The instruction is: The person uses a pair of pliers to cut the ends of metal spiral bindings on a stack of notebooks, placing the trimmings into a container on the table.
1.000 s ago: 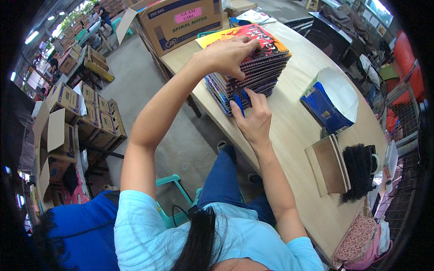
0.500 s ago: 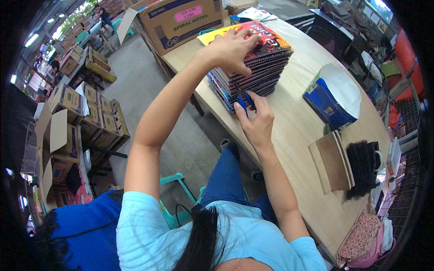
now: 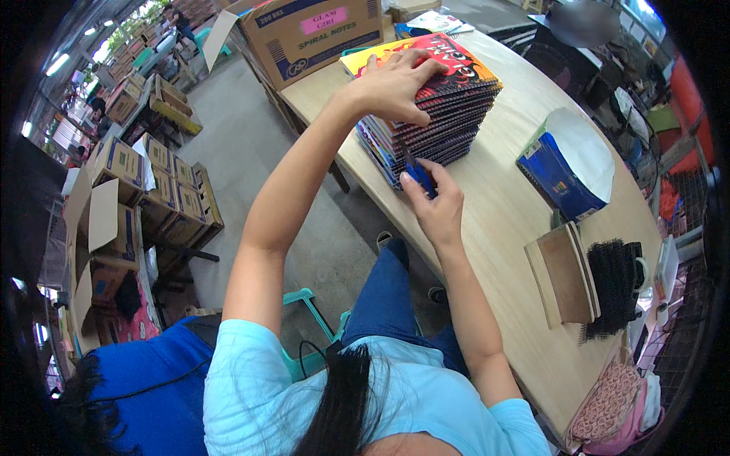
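A tall stack of spiral notebooks [image 3: 458, 121] with red and yellow covers stands at the table's left edge, black coils facing me. My left hand [image 3: 389, 88] lies over the top cover, fingers spread and thumb down at the coil edge. Low in front of the stack, my right hand [image 3: 439, 199] is closed around small blue-handled pliers [image 3: 423, 179]. Their dark jaws point up at the coil ends at the stack's near corner; whether they grip a wire is too small to tell.
A cardboard box [image 3: 304, 47] stands behind the stack. Farther right on the table [image 3: 494, 205] are a blue-sided open container [image 3: 559, 178], brown boards [image 3: 563, 273] and a bundle of black coils [image 3: 608, 285]. A patterned pouch [image 3: 606, 399] sits at the near right edge.
The pliers' handles, spread apart before, are now squeezed closer together in my right hand. My left hand keeps its place on the stack. The whole view has shifted slightly.
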`<action>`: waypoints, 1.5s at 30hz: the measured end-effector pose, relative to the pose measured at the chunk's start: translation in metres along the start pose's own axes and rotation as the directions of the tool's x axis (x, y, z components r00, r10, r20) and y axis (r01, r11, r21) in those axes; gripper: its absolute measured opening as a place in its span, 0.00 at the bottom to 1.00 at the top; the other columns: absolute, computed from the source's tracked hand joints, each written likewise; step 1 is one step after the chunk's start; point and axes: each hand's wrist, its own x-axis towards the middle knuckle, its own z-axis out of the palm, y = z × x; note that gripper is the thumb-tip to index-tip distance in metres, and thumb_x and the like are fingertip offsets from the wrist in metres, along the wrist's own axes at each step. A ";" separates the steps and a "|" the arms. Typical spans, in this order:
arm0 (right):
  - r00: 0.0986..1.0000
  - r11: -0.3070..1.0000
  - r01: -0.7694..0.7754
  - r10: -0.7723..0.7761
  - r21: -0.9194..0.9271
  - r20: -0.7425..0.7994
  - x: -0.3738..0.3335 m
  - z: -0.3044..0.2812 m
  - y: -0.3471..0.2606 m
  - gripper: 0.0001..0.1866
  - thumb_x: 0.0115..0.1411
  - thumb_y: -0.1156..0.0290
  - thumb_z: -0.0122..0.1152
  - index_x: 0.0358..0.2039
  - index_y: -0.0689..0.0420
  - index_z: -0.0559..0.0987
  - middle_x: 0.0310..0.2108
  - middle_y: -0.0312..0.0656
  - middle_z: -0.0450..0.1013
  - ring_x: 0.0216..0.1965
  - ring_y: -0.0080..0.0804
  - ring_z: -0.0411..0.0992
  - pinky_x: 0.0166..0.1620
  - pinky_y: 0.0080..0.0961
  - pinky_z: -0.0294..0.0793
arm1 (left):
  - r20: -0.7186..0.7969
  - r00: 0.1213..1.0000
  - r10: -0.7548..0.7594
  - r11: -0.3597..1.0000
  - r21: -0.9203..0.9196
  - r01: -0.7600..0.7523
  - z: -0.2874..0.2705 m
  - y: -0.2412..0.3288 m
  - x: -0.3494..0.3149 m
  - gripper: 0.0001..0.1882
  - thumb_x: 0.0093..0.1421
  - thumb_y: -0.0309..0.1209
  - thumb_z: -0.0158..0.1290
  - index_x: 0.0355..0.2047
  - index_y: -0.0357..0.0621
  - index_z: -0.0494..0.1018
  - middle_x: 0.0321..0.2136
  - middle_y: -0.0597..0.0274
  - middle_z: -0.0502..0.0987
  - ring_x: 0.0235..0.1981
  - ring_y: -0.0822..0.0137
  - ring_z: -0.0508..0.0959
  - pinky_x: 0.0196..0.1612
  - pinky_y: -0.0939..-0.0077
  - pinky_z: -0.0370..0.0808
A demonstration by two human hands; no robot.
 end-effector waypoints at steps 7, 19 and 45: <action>0.996 0.992 0.085 -0.085 -0.089 0.003 0.001 0.007 0.015 0.19 0.58 0.65 0.63 0.43 0.66 0.77 0.29 0.44 0.74 0.27 0.28 0.73 0.28 0.24 0.72 | 0.000 1.000 -0.002 1.000 0.027 0.002 0.000 0.000 0.001 0.48 0.37 0.43 0.59 0.64 0.64 0.57 0.65 0.52 0.54 0.66 0.48 0.55 0.63 0.33 0.50; 0.989 0.980 0.113 -0.126 -0.163 -0.076 -0.008 -0.002 0.021 0.24 0.54 0.64 0.66 0.47 0.66 0.75 0.41 0.55 0.72 0.40 0.44 0.74 0.41 0.35 0.75 | -0.037 0.999 0.010 1.000 0.014 -0.009 0.004 -0.004 0.002 0.48 0.35 0.42 0.59 0.62 0.66 0.58 0.65 0.54 0.55 0.66 0.48 0.56 0.62 0.32 0.51; 0.906 0.798 -0.413 0.309 0.439 0.290 -0.001 0.005 0.034 0.21 0.58 0.62 0.62 0.44 0.67 0.76 0.29 0.45 0.75 0.24 0.35 0.73 0.30 0.28 0.73 | -0.055 0.998 0.027 0.999 0.043 -0.025 0.005 -0.006 0.003 0.47 0.36 0.43 0.58 0.62 0.64 0.59 0.64 0.54 0.56 0.65 0.48 0.57 0.62 0.37 0.53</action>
